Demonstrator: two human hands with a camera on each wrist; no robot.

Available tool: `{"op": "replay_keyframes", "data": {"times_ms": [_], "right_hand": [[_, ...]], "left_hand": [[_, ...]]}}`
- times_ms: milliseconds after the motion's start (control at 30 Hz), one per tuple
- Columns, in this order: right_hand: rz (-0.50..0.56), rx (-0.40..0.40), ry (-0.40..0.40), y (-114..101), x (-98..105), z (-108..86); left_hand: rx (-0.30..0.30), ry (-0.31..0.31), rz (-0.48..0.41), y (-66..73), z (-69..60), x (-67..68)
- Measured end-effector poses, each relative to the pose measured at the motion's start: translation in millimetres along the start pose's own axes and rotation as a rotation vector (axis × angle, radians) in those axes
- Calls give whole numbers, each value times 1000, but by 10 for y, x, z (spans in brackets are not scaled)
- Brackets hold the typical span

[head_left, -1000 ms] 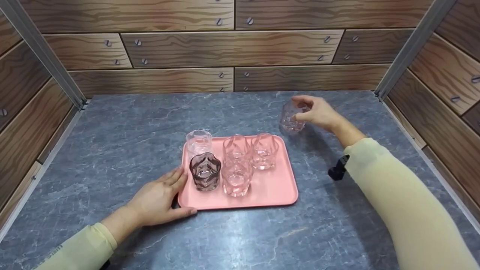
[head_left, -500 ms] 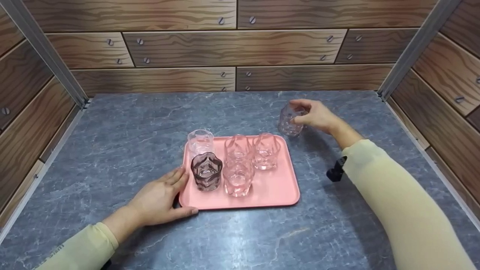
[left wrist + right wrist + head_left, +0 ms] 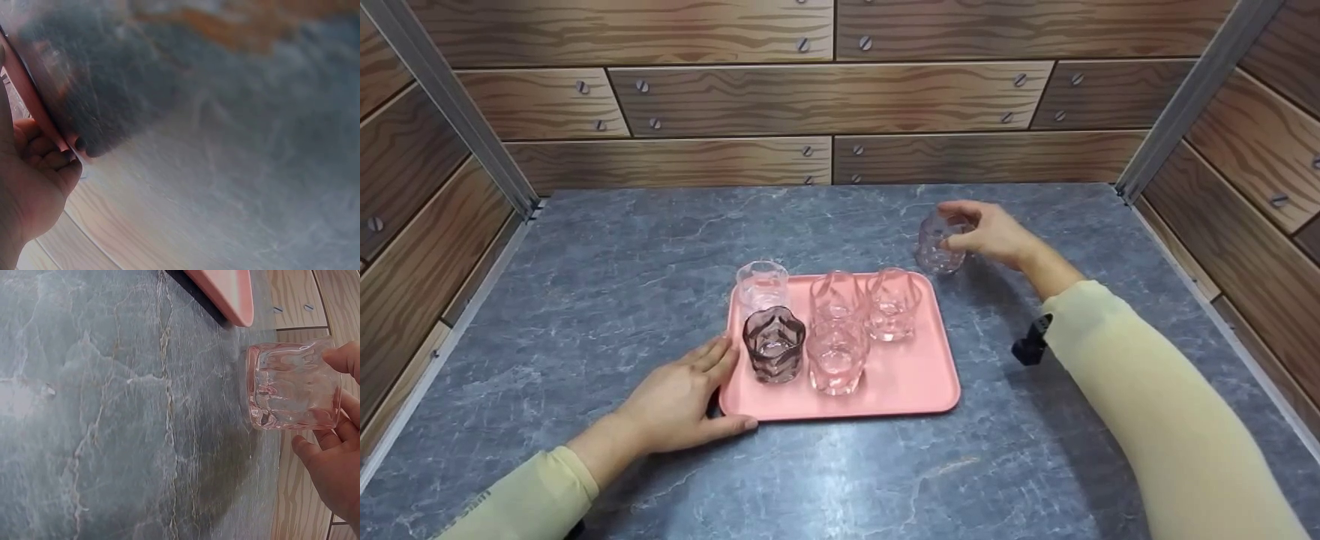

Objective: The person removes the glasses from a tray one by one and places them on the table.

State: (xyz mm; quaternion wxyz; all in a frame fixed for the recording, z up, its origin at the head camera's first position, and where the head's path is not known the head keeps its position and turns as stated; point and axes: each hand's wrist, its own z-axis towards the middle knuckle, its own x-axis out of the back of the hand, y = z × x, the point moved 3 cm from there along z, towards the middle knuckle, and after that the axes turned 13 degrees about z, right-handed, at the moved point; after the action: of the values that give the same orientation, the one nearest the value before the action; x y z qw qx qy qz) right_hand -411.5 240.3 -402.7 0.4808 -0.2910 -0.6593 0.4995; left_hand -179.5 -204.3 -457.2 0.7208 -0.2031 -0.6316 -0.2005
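Observation:
My right hand (image 3: 994, 236) holds a clear, faintly pinkish drinking glass (image 3: 937, 251) near its rim, behind the right back corner of a pink tray (image 3: 915, 382). In the right wrist view that glass (image 3: 292, 385) is upright, its base at the grey tabletop; thumb and fingers sit around its upper part. My left hand (image 3: 675, 401) rests against the tray's front left corner, fingers along the left edge and thumb at the front edge. On the tray stand a dark smoky glass (image 3: 774, 352) and several clear glasses, including a front one (image 3: 837, 367) and a back left one (image 3: 763, 289).
Grey marbled tabletop (image 3: 607, 247) surrounds the tray. Wood-patterned panels (image 3: 720, 97) wall in the back and both sides, with metal posts (image 3: 1170, 97) at the back corners. The tray's front right part is bare pink surface.
Over the past second my right hand has come slightly down and toward me with the glass, then stayed nearly still. My left hand and the tray keep their places.

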Motion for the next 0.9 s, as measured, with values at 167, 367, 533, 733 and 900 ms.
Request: {"op": "replay_keyframes", "data": {"times_ms": [167, 367, 533, 733, 900], "right_hand": [[10, -5, -2, 0, 2, -5], [-52, 7, 11, -74, 42, -49], [-106, 78, 47, -204, 23, -164], [-74, 221, 63, -353, -158, -349], [-32, 250, 29, -434, -373, -515]], "left_hand": [[-4, -7, 0, -3, 20, -8], [-4, -17, -6, 4, 33, -9], [-4, -11, 8, 6, 21, -12], [-12, 15, 2, 2, 0, 1], [-3, -4, 4, 3, -8, 3]]}}
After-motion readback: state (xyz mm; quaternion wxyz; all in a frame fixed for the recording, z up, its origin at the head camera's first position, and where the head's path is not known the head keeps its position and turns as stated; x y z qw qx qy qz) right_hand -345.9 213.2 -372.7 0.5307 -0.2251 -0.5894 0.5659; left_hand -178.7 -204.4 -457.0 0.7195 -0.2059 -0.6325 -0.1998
